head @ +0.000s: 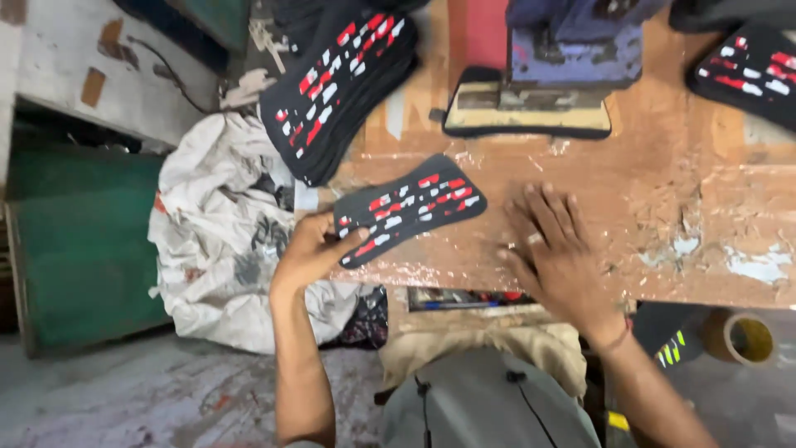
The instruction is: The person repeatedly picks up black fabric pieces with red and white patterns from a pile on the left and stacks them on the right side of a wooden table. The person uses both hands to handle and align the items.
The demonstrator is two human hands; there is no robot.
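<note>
My left hand grips the near left end of a black sole-shaped piece printed with red and white marks. The piece lies slanted on the worn wooden worktable. My right hand rests flat on the tabletop to the right of the piece, fingers spread, holding nothing; a ring shows on one finger. A tall stack of the same printed black pieces leans at the table's left edge. Another stack sits at the far right.
A blue machine on a dark pad stands at the back of the table. A crumpled white sack lies on the floor to the left, beside a green panel. A tape roll sits low at the right.
</note>
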